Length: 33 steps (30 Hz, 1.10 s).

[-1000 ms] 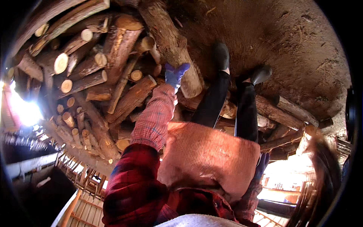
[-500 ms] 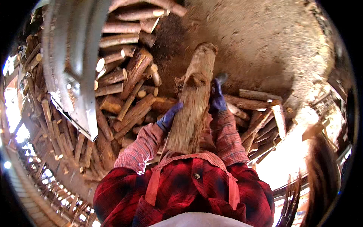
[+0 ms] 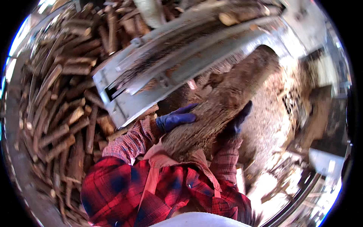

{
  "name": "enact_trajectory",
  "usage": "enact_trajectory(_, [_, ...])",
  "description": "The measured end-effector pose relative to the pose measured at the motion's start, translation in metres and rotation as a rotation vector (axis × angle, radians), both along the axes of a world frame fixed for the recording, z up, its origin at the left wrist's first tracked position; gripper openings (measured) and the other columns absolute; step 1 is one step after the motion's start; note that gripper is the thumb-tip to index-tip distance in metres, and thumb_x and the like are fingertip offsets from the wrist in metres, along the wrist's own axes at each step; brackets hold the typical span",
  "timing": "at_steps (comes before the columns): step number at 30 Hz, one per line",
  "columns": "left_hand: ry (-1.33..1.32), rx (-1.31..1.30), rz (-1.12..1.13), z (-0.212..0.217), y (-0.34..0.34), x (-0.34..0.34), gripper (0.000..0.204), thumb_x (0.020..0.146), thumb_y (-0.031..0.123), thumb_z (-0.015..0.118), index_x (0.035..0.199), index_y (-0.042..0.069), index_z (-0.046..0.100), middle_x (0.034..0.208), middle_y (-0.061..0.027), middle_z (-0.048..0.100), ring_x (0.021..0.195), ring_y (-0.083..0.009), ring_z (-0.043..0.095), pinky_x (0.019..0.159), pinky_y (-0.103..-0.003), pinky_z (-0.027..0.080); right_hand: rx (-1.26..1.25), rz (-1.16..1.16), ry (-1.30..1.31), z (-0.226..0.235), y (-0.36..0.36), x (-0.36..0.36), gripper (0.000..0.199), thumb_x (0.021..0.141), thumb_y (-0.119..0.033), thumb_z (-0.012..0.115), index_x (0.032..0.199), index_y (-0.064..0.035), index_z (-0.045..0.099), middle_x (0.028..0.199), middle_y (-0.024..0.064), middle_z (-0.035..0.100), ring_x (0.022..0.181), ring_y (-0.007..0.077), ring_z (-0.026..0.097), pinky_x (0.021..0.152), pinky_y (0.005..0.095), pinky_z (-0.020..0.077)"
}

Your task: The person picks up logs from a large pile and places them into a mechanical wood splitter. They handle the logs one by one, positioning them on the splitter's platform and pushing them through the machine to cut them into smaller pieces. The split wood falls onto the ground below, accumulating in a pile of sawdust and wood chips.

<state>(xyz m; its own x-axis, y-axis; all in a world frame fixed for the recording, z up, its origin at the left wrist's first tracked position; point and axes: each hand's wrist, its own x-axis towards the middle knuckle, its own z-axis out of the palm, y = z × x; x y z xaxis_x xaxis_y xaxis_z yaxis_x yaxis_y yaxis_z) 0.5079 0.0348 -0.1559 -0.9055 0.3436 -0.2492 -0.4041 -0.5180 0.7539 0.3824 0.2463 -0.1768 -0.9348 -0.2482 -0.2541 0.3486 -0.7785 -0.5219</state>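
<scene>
A thick, rough-barked log (image 3: pixel 223 102) lies across the front of my body, its far end pointing up and to the right. Gloved in purple-blue, my left hand (image 3: pixel 177 119) presses against its left side with the fingers reaching onto the bark. My right hand (image 3: pixel 240 117), in the same kind of glove, supports the right side, its fingers partly hidden under the log. The log's near end rests close to my pink apron (image 3: pixel 160 155). Beyond it runs a long grey metal trough (image 3: pixel 155 81), apart from my left hand.
Cut logs (image 3: pixel 56 136) are heaped on the left, and more lie behind the trough. Another log (image 3: pixel 228 18) sits at the trough's far end. Dirt ground (image 3: pixel 264 125) strewn with debris spreads on the right, near a dark box-like object (image 3: pixel 329 136).
My body and view have turned to the right. The log has swung from nearly upright in view to slanting right, still between both hands. The metal trough now stands ahead of me.
</scene>
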Motion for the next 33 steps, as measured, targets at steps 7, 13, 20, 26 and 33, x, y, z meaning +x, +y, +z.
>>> enact_trajectory(7, [0.638,-1.25,0.71,0.062,-0.08,0.144,0.109,0.062,0.041,0.086,0.144,-0.005,0.03,0.143,-0.0236,0.039,0.132,-0.0329,0.042,0.111,-0.043,0.031,0.616,-0.116,0.982,0.058,-0.184,-0.034,0.05,0.095,-0.027,0.057,0.136,-0.0018,0.044,0.132,0.0138,0.053,0.114,0.0261,0.055,0.096,0.0389,0.0473])
enact_trajectory(13, [0.823,-1.165,1.554,0.12,-0.196,0.09,0.086,0.078,0.034,0.076,0.141,-0.005,0.032,0.131,-0.0212,0.051,0.114,-0.0335,0.055,0.098,-0.046,0.044,0.147,0.266,1.116,0.238,-0.397,-0.033,0.036,0.1,-0.036,0.048,0.112,-0.0039,0.056,0.098,0.0048,0.053,0.086,0.015,0.052,0.07,0.0295,0.0481])
enact_trajectory(20, [0.854,-2.111,1.565,0.186,-0.426,-0.088,0.057,0.092,0.032,0.061,0.137,0.001,0.045,0.13,-0.0183,0.053,0.119,-0.0325,0.051,0.103,-0.041,0.04,0.609,0.155,1.346,0.099,-0.319,0.005,0.078,0.081,-0.036,0.077,0.139,0.0022,0.042,0.141,0.0207,0.046,0.133,0.0312,0.042,0.112,0.0419,0.0318])
enact_trajectory(26, [1.503,-1.257,0.983,0.12,-0.147,-0.18,0.038,0.099,0.018,0.051,0.13,-0.005,0.051,0.13,-0.021,0.055,0.117,-0.03,0.056,0.101,-0.045,0.044,1.265,0.262,0.303,-0.078,-0.084,0.075,0.065,0.083,-0.04,0.072,0.129,0.0015,0.053,0.116,0.0157,0.063,0.106,0.0246,0.062,0.095,0.0351,0.0471])
enact_trajectory(33, [1.082,-0.728,-0.176,-0.006,0.142,-0.146,0.042,0.088,0.015,0.069,0.125,0.0,0.057,0.121,-0.0161,0.061,0.111,-0.0274,0.059,0.096,-0.036,0.046,0.815,-0.126,-0.431,-0.193,0.125,0.246,0.028,0.089,-0.031,0.064,0.104,-0.0082,0.056,0.088,0.0022,0.057,0.072,0.0153,0.055,0.063,0.0282,0.0455])
